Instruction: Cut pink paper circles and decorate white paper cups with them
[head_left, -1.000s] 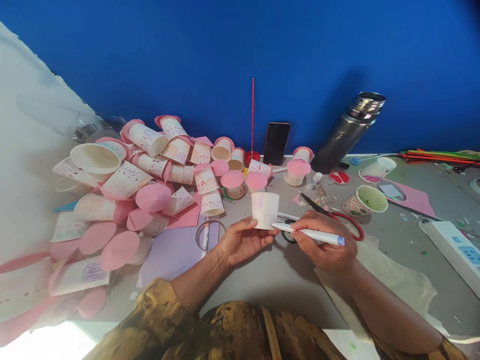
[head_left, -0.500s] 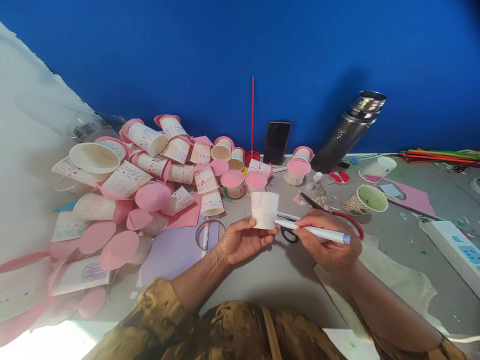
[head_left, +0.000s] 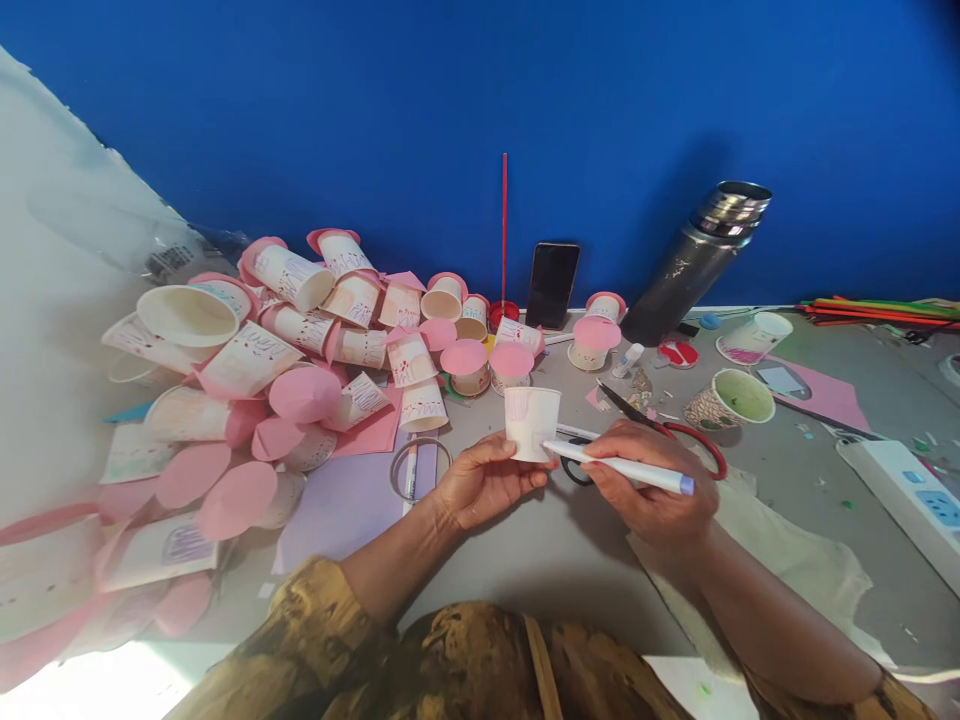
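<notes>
My left hand point(head_left: 491, 480) grips a white paper cup point(head_left: 531, 420) near its base, thumb in front, mouth upward. Faint purple colouring shows at the cup's upper left, and a small pale purple outline lies low on its side. In my right hand point(head_left: 656, 490) is a white marker pen point(head_left: 637, 468) with a purple end; its tip meets the cup wall by that outline. Behind and below the hands lie scissors point(head_left: 645, 415) with red and black handles, partly hidden by my right hand.
Many decorated paper cups with pink paper discs point(head_left: 240, 498) pile up at left. Purple paper point(head_left: 337, 510) lies near my left forearm. A phone point(head_left: 553, 285) and a dark flask point(head_left: 686, 270) stand by the blue wall. A power strip point(head_left: 900, 490) sits at right.
The marker tip has shifted slightly left along the cup's lower side, my right hand moving with it. The cup has moved very slightly right and down.
</notes>
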